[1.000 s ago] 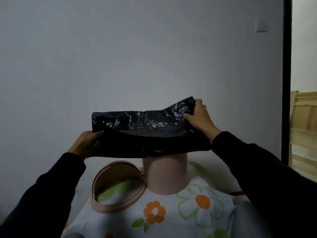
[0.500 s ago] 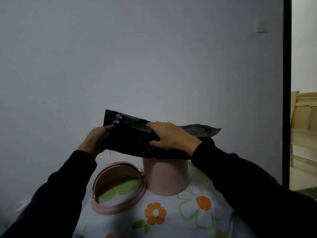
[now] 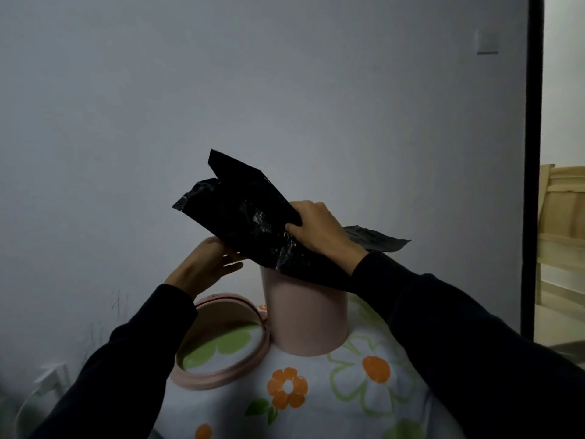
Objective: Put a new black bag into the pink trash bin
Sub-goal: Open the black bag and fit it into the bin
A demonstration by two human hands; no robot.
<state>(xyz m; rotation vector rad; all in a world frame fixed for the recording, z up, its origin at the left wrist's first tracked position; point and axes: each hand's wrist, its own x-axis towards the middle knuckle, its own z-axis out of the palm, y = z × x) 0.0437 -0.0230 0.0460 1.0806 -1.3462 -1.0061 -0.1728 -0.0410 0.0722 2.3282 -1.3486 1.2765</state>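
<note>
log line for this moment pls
right hand grips crinkly black plastic bag | left hand at its lower edge | pink cylindrical bin upright beneath, rim hidden

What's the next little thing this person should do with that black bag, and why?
Probably spread the black bag open with both hands. It looks flat and folded, tilted just above the pink bin; the right hand grips it, the left hand sits at its lower edge. Folded, it could hardly line the bin.

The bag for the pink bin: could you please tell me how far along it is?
Done: the ring is off, beside the bin. In hand: left hand and right hand hold the bag, not yet opened, over the bin. Left: open it, line the bin, refit the ring.
</note>
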